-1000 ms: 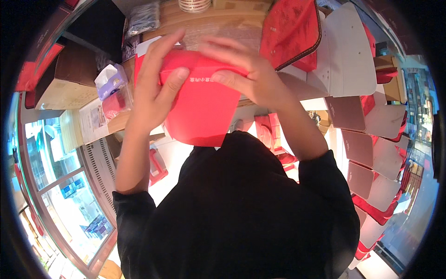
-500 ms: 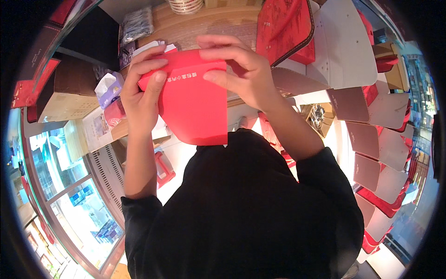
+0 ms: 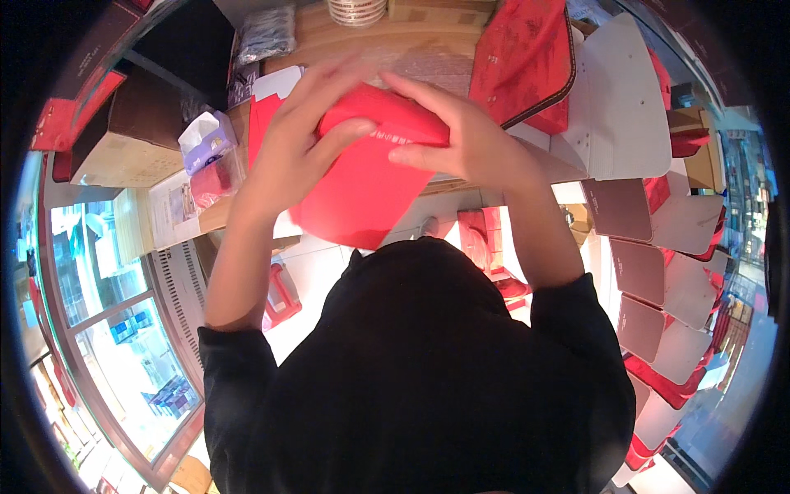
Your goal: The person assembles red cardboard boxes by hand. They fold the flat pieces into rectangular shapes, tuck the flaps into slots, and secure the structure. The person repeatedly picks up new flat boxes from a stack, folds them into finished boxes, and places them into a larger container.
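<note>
A red cardboard box (image 3: 362, 193), partly folded, is held up in front of my chest above the desk's near edge. Its upper part is bent into a narrow box-like form with a line of white print, while a wide rounded flap hangs down toward me. My left hand (image 3: 288, 160) has its thumb on the front of the upper left end; its fingers reach over the top and are smeared by motion. At the other end, my right hand (image 3: 477, 144) pinches the box, thumb in front and index finger along the top edge.
On the wooden desk (image 3: 444, 41) are stacked bowls (image 3: 356, 11), a plastic-wrapped packet (image 3: 267, 34), white card pieces (image 3: 278, 82) over red card, and a tissue pack (image 3: 207, 142). Open red boxes with pale lids (image 3: 621, 99) line the right side. A brown carton (image 3: 132, 144) stands left.
The box has tilted, its right end now lower, and its upper part is folded over more. My left hand has moved right and up along it; my right hand has shifted slightly right.
</note>
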The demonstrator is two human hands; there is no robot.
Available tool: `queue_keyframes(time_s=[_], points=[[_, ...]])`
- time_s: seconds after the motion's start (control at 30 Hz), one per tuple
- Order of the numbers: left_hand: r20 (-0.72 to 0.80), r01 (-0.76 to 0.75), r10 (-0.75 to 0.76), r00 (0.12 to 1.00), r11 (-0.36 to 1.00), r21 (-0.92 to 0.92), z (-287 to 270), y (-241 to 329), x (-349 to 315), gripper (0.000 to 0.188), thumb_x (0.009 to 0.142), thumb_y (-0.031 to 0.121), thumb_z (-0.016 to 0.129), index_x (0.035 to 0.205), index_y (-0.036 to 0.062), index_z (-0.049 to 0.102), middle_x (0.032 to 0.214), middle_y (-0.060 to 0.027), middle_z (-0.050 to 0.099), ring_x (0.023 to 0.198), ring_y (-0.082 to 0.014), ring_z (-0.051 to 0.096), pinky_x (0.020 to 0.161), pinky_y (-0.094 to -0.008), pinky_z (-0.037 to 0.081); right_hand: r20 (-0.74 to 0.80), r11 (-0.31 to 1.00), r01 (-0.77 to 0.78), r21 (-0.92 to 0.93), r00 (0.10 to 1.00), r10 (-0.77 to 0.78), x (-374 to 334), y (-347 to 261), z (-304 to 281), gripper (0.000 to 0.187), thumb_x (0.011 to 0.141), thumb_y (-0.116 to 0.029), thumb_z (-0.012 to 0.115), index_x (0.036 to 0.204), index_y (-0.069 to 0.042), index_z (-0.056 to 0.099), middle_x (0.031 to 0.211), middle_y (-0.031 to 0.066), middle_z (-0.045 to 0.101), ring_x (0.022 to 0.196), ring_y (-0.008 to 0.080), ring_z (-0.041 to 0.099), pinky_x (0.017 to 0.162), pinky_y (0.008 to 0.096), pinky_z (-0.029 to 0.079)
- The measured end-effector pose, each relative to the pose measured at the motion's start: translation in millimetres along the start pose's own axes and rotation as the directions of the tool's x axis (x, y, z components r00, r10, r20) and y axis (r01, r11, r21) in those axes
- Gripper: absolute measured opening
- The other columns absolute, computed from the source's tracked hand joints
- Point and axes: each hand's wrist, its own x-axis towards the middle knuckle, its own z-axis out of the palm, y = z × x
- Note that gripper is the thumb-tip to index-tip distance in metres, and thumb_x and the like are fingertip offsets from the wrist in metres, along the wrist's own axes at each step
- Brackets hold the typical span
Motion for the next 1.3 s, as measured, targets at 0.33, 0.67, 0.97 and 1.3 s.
queue_keyframes(time_s=[0.33,0.67,0.97,1.3], points=[[-0.191,0.403,-0.483,0.854,0.848,-0.344,39,-1,-91,0.013,0.089,0.01,0.05,0.092,-0.0007,0.057,0.083,-0.0079,0.061,0.08,-0.0152,0.06,0.071,-0.0277,0.046,-0.5,0.36,0.352,0.864,0.692,0.521,-14,48,48,0.064,0.084,-0.006,0.059,0.139,-0.006,0.026,0.128,0.0104,0.043,0.117,0.0205,0.044,0.098,0.0349,0.038],[-0.358,-0.004,-0.714,0.601,0.446,-0.895,38,-36,-65,0.043,0.088,0.024,0.054,0.124,0.005,0.041,0.119,-0.0093,0.05,0.108,-0.0211,0.052,0.088,-0.0351,0.046,-0.403,0.695,0.145,0.705,0.887,0.224,-49,71,74,0.098,0.077,-0.017,0.069,0.146,-0.011,-0.001,0.144,0.0189,0.023,0.13,0.0274,0.031,0.105,0.0426,0.029],[-0.274,0.231,-0.429,0.861,0.809,-0.54,38,2,-65,0.076,0.083,0.036,0.059,0.136,-0.0014,0.019,0.129,-0.0153,0.036,0.119,-0.0238,0.039,0.098,-0.0377,0.033,-0.175,0.963,0.108,0.247,0.982,-0.066,8,0,14,0.106,0.067,-0.024,0.077,0.145,-0.006,0.008,0.143,0.0154,0.026,0.131,0.0266,0.03,0.106,0.039,0.026],[-0.355,0.112,-0.277,0.893,0.9,-0.42,15,19,-36,0.088,0.077,0.041,0.066,0.137,0.0,0.017,0.132,-0.0196,0.032,0.122,-0.0286,0.038,0.099,-0.0411,0.035,-0.3,0.877,0.296,0.379,0.936,-0.186,-9,-2,30,0.092,0.061,-0.013,0.083,0.135,-0.007,0.03,0.132,0.012,0.035,0.122,0.0226,0.038,0.102,0.0357,0.033]])
